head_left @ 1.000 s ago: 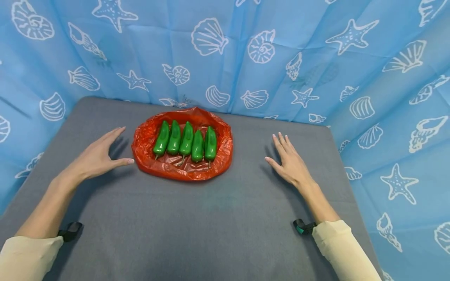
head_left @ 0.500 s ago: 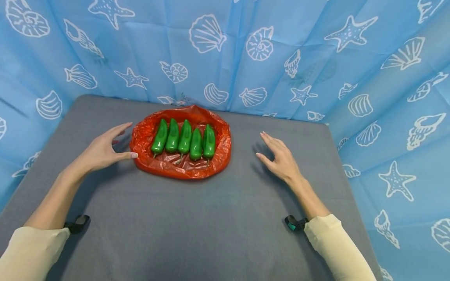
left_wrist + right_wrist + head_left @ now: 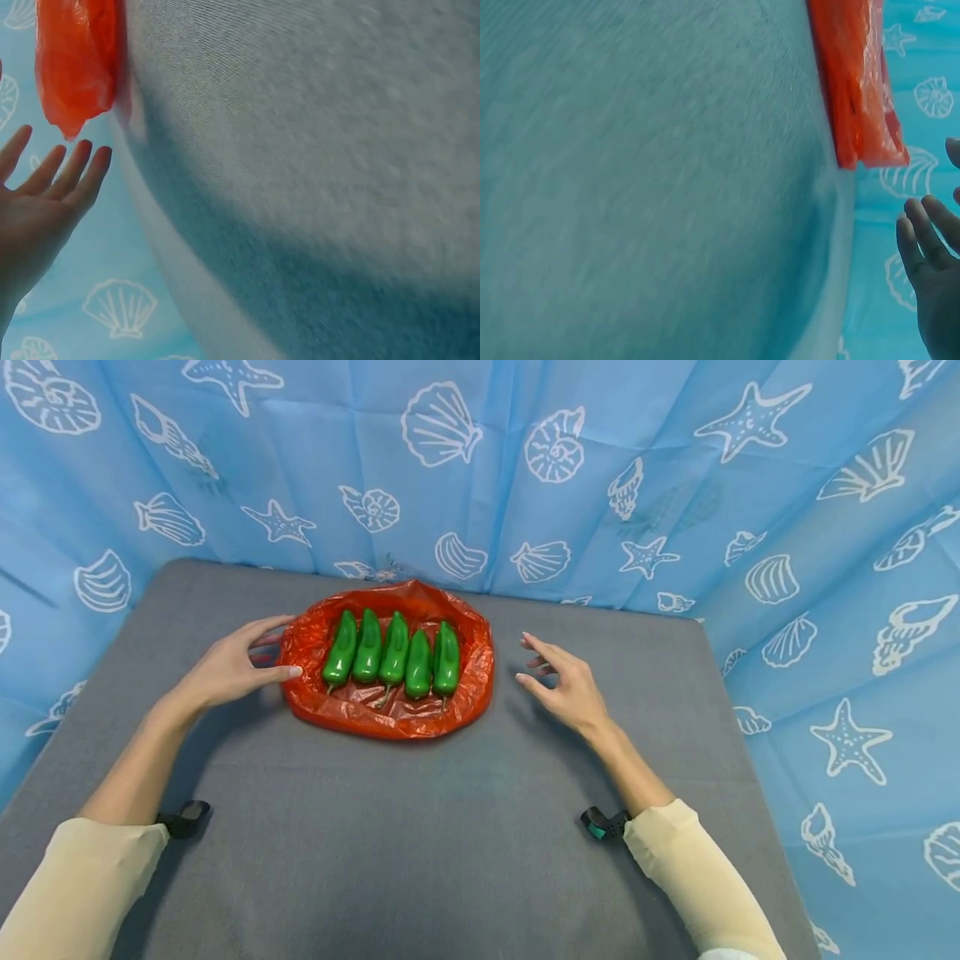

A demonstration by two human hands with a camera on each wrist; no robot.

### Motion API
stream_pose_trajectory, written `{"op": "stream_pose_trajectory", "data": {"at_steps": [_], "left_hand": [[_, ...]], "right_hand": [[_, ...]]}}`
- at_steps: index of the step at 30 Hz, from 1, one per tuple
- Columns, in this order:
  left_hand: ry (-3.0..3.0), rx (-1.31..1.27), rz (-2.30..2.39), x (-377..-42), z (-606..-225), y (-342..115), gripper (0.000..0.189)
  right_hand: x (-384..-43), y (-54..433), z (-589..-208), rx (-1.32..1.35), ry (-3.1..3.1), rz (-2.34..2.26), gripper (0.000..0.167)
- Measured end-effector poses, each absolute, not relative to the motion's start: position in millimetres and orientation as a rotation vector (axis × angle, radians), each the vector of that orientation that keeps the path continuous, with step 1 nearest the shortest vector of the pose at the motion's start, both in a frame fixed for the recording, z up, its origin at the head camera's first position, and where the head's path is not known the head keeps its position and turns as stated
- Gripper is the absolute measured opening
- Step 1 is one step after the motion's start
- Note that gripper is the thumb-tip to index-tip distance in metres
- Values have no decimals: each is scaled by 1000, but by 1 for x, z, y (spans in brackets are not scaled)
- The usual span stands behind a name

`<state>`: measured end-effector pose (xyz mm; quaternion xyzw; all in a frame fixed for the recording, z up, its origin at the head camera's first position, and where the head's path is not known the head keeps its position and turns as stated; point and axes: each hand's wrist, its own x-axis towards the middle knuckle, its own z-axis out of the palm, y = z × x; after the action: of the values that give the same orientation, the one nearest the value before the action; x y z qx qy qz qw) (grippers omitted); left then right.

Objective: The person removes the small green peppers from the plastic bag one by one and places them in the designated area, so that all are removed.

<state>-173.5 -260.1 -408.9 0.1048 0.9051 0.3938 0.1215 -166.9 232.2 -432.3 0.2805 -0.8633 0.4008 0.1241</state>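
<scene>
Several green chili peppers [image 3: 395,649] lie side by side in a red plastic bag [image 3: 397,727] whose mouth is spread wide with the rim rolled back. At the bag's left edge is my left hand [image 3: 228,667], thumb and fingers parted and the fingertips right at the rim. In the left wrist view its fingers reach toward the side of the red plastic bag [image 3: 75,67]. Off to the right, my right hand [image 3: 566,685] hovers a short way from the bag, fingers slightly bent and holding nothing. The right wrist view shows it below the bag's edge [image 3: 859,90].
Bag and peppers rest toward the back of a grey cloth-covered table [image 3: 390,843]. A blue curtain [image 3: 315,452] with white seashell and starfish prints hangs behind the table and along its sides. Each wrist wears a black band [image 3: 183,819].
My left hand has moved right, up to the bag's left rim. My right hand has come left toward the bag, its fingers bending a little more. Peppers and bag stay put.
</scene>
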Motion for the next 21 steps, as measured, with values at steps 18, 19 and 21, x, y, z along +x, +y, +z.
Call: {"op": "stream_pose_trajectory", "data": {"at_steps": [18,19,21], "left_hand": [[2620,285,1072,-191,-414,-256,81],[2617,280,1066,-191,-415,-256,82],[2608,272,1054,-192,-417,-257,82]], "right_hand": [[-166,173,-407,813,-2543,1499,49],[-167,171,-409,803,-2551,1507,49],[-173,167,-418,780,-2563,1520,48]]}}
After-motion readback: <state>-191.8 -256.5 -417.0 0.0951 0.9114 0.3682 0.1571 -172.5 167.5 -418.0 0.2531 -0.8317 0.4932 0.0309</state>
